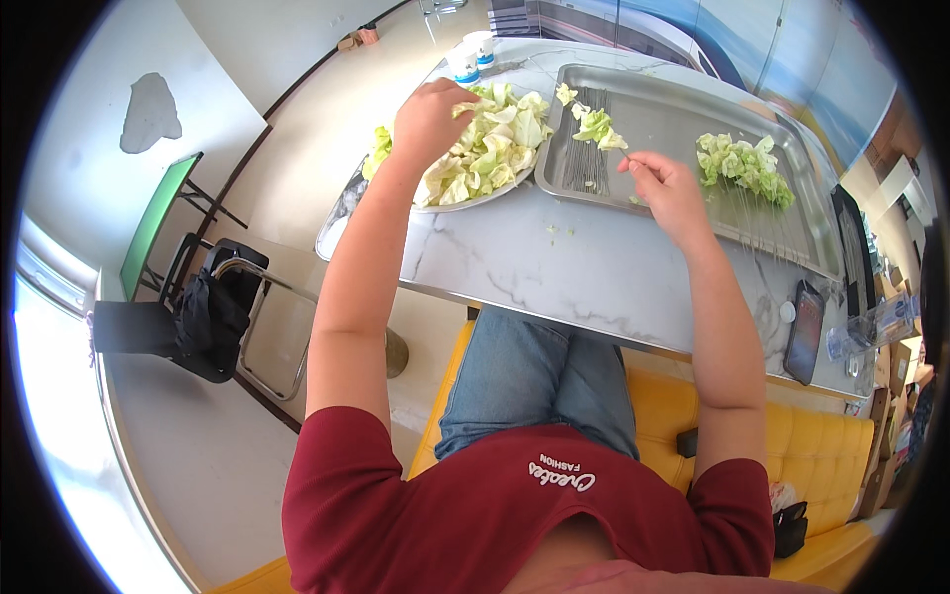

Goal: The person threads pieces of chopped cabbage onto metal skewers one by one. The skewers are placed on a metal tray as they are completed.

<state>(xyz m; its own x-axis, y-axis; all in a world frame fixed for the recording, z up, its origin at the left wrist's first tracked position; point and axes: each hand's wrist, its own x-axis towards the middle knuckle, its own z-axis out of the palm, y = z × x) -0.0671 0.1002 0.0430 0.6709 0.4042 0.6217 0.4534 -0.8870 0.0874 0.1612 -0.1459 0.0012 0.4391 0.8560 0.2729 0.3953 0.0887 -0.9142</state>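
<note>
My right hand (664,189) pinches the near end of a thin metal skewer (623,152). Pale green cabbage-like leaf pieces (594,125) are threaded along it, over the left part of a steel tray (653,204). Beneath that skewer lies a bundle of bare metal skewers (586,167). Loaded skewers with bunched leaves (746,167) rest at the tray's right, their bare ends towards me. My left hand (434,122) is above a heap of torn leaves (493,141) on a round metal plate (475,203), thumb and fingers apart. Nothing shows clearly between them.
Paper cups (475,56) stand behind the leaf heap. At the marble-patterned table's (534,260) right side lie a phone (804,330) and a clear plastic bottle (876,327). Leaf scraps dot the near tabletop. A folding chair (274,327) stands to the left.
</note>
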